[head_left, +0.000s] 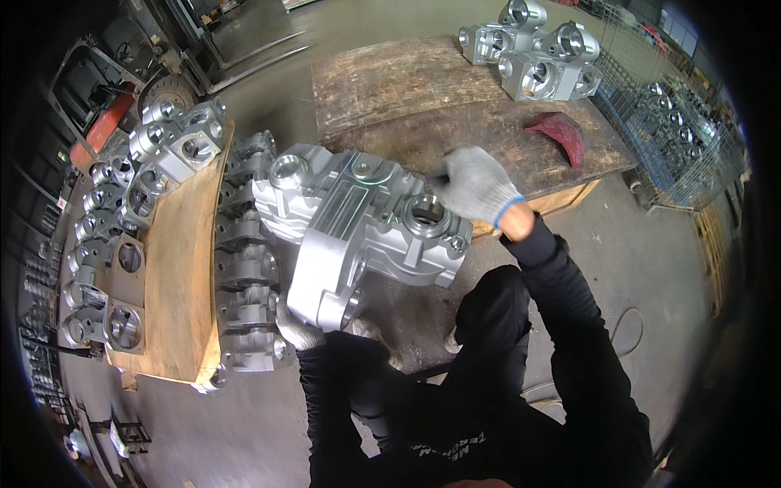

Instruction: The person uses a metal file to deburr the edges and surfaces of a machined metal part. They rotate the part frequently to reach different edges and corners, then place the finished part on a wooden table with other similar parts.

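In front of me is a large silver metal casting (pixel 329 256), a housing with round bores and a ribbed, flat-topped middle. It sits tilted over the near left edge of the wooden table. My left hand (pixel 298 329), in a pale work glove, grips its lower left end; the casting hides most of those fingers. Above the right bore, my right hand (pixel 474 185) is closed in a grey glove with a blue cuff. Its fingertips are curled and dark, and whatever they may hold cannot be made out. A red cloth (pixel 561 137) lies on the table to the right.
The worn wooden table (pixel 390 85) carries several silver castings (pixel 537 61) at its far right. More castings crowd around a wooden board (pixel 181 260) at left. A wire mesh crate (pixel 683 154) of metal parts stands right. A forklift (pixel 122 102) is at far left; a cable (pixel 630 329) lies on the floor.
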